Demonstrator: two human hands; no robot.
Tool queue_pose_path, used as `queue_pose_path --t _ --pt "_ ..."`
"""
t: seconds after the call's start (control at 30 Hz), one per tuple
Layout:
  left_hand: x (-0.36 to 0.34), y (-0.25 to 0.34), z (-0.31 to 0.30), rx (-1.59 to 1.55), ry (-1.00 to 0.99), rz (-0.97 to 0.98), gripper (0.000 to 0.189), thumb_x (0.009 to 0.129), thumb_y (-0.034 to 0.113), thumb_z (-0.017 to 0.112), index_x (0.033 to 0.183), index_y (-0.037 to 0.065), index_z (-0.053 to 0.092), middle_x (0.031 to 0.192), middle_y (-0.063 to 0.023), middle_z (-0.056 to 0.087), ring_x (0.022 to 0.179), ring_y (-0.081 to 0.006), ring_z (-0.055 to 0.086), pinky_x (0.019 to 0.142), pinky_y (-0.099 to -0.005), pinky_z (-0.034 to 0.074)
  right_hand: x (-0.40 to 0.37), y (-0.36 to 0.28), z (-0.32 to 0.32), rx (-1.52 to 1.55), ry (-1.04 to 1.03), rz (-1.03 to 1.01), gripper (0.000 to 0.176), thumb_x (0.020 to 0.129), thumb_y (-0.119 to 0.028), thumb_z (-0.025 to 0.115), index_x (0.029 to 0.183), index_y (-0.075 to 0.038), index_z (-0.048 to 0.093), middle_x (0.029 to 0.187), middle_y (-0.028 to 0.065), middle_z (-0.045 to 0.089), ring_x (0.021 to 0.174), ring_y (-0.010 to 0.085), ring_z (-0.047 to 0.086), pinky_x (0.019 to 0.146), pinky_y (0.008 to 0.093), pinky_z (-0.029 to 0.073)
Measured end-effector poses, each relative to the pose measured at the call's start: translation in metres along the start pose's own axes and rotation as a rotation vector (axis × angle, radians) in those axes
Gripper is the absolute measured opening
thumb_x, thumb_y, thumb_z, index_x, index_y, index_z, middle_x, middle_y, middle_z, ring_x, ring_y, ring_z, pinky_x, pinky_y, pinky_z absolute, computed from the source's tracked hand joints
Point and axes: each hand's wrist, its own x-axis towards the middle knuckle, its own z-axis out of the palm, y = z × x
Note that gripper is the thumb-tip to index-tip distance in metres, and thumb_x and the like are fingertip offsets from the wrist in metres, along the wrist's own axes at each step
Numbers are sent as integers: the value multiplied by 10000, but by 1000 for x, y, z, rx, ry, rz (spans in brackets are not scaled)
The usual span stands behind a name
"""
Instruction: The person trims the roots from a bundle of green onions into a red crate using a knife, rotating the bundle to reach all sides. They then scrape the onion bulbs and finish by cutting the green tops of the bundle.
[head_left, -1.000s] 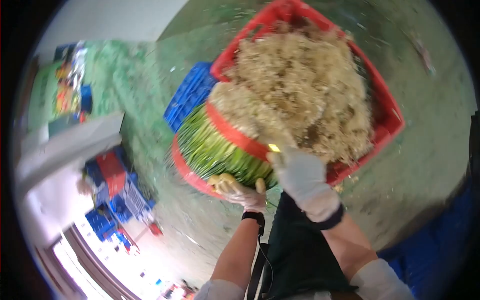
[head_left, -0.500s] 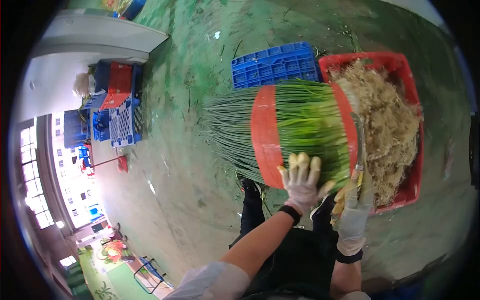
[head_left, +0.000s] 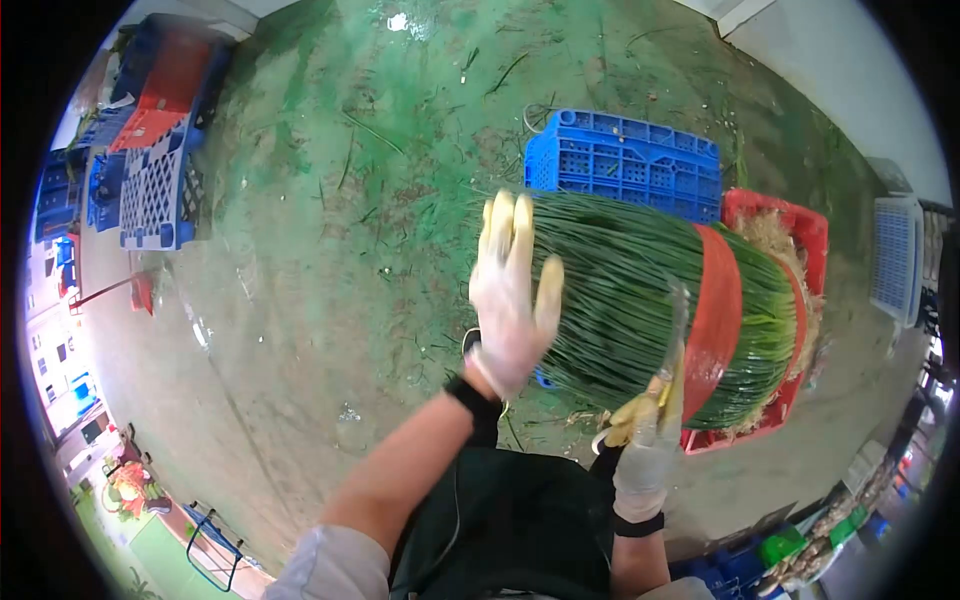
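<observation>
A thick bundle of green onions (head_left: 620, 290) lies on its side, wrapped with a wide red band (head_left: 714, 330) and a narrower one near the roots. Its root end rests over a red crate (head_left: 815, 240), and dry roots (head_left: 768, 236) show there. My left hand (head_left: 508, 295), gloved, is held with fingers stretched out at the leaf-tip end of the bundle. In my gloved right hand (head_left: 648, 435) is a sickle (head_left: 677, 325), its curved blade pointing away from me over the leaves beside the wide band.
An upturned blue crate (head_left: 640, 155) stands against the bundle's far side. Scattered leaf scraps lie on the wet green floor (head_left: 330, 250). Stacked crates and a blue pallet (head_left: 155, 200) stand at the left, a light blue crate (head_left: 897, 260) at the right.
My left hand has moved from the wide band to the leaf tips. My right hand, still holding the sickle, has shifted from the root-end band to beside the wide band. The view has swung.
</observation>
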Motion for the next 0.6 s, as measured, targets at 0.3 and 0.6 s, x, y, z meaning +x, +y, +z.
queue_pose_path --t 0.3,0.6 --pt "62 -161 65 399 -1055 64 408 1079 177 383 1479 102 396 1365 -153 660 1381 -365 540 1188 -680 229 68 -18 140 -254 -115 112 636 1070 -102 460 1666 -177 252 1107 10 567 746 61 551 526 228 507" --pt "-10 -158 49 2 -717 -480 661 1098 516 224 1154 70 707 1047 -223 742 997 -419 707 852 -514 557 95 70 161 -345 -179 51 624 1060 -66 543 1633 -215 347 1413 21 626 715 40 550 537 215 500"
